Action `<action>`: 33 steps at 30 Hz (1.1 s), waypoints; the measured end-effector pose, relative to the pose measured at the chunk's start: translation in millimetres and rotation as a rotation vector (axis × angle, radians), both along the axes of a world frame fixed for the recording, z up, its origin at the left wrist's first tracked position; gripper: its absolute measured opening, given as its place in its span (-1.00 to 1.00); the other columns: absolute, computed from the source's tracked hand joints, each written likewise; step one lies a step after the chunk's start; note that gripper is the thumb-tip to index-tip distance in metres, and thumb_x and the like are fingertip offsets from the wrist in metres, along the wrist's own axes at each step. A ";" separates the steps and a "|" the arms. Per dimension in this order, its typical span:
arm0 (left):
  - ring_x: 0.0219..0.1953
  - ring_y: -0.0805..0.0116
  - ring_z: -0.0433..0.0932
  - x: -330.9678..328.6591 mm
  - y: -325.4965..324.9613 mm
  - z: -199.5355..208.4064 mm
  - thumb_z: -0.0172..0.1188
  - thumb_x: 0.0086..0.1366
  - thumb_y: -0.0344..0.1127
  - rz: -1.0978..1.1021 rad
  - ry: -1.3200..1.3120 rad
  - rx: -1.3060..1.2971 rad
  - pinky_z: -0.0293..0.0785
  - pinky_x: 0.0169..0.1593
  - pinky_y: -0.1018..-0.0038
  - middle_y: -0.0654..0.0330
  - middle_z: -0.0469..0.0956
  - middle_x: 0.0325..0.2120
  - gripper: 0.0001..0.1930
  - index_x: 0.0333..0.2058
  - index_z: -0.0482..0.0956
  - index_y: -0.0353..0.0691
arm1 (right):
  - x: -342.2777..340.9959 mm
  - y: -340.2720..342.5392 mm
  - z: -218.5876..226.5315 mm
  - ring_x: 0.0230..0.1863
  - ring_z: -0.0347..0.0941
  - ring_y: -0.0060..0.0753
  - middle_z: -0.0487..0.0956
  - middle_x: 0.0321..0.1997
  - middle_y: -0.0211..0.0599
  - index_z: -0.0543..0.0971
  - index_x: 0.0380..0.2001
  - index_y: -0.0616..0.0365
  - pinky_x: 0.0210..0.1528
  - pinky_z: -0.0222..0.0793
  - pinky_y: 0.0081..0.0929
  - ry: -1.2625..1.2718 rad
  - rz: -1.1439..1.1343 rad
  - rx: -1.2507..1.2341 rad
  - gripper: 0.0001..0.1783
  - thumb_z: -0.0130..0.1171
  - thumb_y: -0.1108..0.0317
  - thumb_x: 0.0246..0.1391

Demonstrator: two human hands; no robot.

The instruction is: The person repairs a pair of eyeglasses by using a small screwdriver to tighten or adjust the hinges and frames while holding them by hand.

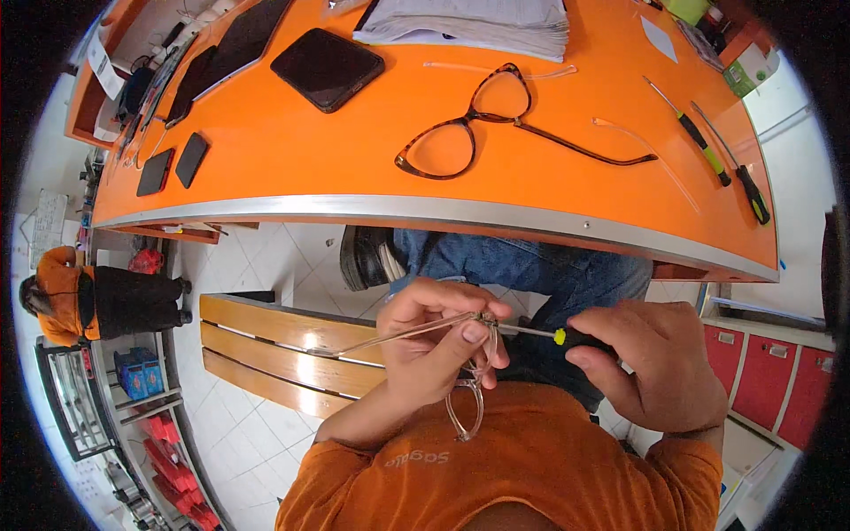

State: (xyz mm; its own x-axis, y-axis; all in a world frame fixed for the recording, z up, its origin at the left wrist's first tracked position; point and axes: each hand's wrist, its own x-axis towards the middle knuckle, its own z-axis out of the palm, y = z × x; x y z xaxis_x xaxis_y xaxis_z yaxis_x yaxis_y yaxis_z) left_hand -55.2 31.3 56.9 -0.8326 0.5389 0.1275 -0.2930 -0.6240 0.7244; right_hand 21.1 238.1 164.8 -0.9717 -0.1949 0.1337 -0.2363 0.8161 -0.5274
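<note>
My left hand [443,341] pinches a clear-framed pair of eyeglasses [467,411] near a hinge, with one temple arm stretching out to the left and the rim hanging below. Closed round the dark handle of a screwdriver [580,341] is my right hand [651,363]. A yellow collar shows where the thin metal shaft leaves the handle. The shaft points left, its tip at the hinge between my left fingertips; the screw itself is too small to make out. Both hands are above my lap, in front of the table edge.
On the orange table [292,168] lie tortoiseshell eyeglasses [474,119], loose clear temple arms [642,142], two more screwdrivers [708,146], a black phone [328,69] and a paper stack [469,26]. A slatted bench [283,350] stands left. Another person [97,296] is at the far left.
</note>
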 end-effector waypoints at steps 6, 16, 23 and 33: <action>-0.45 0.18 0.66 0.9 -1.6 -3.0 0.11 0.30 -0.60 0.015 0.041 -0.015 0.68 -0.51 0.40 -0.22 0.54 -0.18 -0.78 -0.09 0.38 -0.35 | 1.0 -1.4 -0.6 -0.55 0.54 -0.15 0.55 -0.54 -0.23 0.53 -0.25 0.20 -0.55 0.40 -0.27 0.043 0.021 0.010 -0.74 0.31 0.34 0.01; -0.32 0.11 0.67 1.0 -2.3 -7.0 0.11 0.27 -0.67 0.093 0.188 -0.020 0.72 -0.32 0.34 -0.24 0.54 -0.18 -0.76 -0.09 0.44 -0.37 | 2.4 -4.4 -4.2 -0.54 0.54 -0.12 0.54 -0.57 -0.18 0.53 -0.32 0.20 -0.54 0.40 -0.25 -0.030 -0.011 -0.046 -0.83 0.24 0.34 0.09; -0.26 0.05 0.68 -1.3 6.7 -12.8 0.15 0.22 -0.69 0.255 0.404 -0.019 0.71 -0.22 0.29 -0.23 0.55 -0.22 -0.77 -0.13 0.50 -0.42 | -3.8 -2.7 8.8 -0.50 0.53 0.05 0.50 -0.61 -0.08 0.54 -0.45 0.17 -0.47 0.39 -0.13 -0.383 -0.070 -0.115 -0.80 0.11 0.29 0.20; -0.27 -0.05 0.67 6.8 3.5 -16.2 0.14 0.24 -0.68 0.336 0.459 -0.167 0.71 -0.24 0.22 -0.34 0.55 -0.24 -0.83 -0.17 0.51 -0.51 | -21.3 10.6 18.7 -0.48 0.48 0.20 0.51 -0.60 0.05 0.51 -0.57 0.23 -0.39 0.38 -0.10 -0.682 -0.097 -0.343 -0.61 0.00 0.19 0.26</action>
State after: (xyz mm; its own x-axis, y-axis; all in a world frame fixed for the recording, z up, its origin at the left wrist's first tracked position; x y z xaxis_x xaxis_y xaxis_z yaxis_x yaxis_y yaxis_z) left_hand -48.3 34.9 40.7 -0.8406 0.2992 0.4515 0.2678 -0.4951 0.8265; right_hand -0.2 248.7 183.6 -0.8714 -0.1603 -0.4636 0.2962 0.5815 -0.7577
